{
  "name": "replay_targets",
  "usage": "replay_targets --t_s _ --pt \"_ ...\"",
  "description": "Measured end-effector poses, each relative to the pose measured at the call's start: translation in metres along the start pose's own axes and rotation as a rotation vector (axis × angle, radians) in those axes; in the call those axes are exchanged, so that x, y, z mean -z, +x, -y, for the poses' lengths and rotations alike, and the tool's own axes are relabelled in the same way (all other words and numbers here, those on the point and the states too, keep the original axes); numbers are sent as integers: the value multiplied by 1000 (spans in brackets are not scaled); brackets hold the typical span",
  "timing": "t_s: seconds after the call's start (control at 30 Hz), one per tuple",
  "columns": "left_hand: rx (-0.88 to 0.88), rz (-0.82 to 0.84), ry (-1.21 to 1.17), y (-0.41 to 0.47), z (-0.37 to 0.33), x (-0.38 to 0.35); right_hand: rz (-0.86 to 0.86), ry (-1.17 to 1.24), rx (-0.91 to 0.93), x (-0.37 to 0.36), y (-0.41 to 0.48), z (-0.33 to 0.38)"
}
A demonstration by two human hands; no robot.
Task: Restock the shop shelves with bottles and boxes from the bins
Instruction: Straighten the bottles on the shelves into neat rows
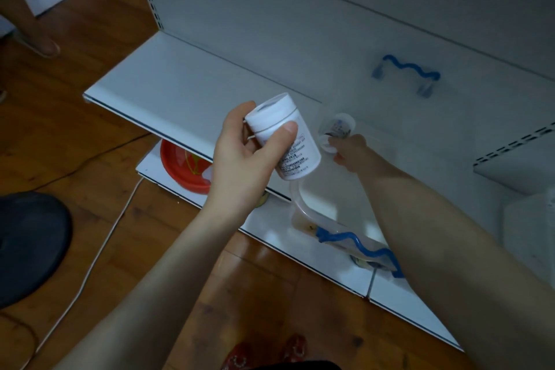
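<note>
My left hand (240, 159) grips a white plastic bottle (288, 141) with a white cap and small printed text, tilted, held above the front edge of the white shelf (168, 90). My right hand (350, 152) reaches into a clear plastic bin (345, 219) with blue wavy handles that stands on the shelf. Its fingers close on a small white bottle (329, 144) there. Another small bottle (338, 126) with a printed label lies just behind it in the bin.
A red basin (180, 168) sits on the lower shelf (156, 171). A dark round object (30, 243) and a white cable (99, 252) lie on the wooden floor at left. Another person's foot (39, 42) stands at the far left. My red shoes (267, 351) show at the bottom.
</note>
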State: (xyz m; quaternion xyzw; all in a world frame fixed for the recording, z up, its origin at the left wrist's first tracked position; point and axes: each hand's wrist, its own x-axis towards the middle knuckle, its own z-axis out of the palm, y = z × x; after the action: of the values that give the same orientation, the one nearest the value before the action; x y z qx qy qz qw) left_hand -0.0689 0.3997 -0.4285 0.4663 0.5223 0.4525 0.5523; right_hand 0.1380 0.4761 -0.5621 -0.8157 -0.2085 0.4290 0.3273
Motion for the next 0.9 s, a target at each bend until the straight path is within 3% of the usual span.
replay_targets --t_s 0.2,0.57,0.77,0.9 --pt "-4 14 30 -1 -2 5 12 156 -7 -3 13 0" --pt "32 -4 10 -13 -13 -1 -119 46 186 21 -25 -10" --pt "59 47 -3 -36 -37 -3 -17 354 198 53 -109 15" --pt "72 76 7 -51 -53 4 183 622 146 69 -181 20"
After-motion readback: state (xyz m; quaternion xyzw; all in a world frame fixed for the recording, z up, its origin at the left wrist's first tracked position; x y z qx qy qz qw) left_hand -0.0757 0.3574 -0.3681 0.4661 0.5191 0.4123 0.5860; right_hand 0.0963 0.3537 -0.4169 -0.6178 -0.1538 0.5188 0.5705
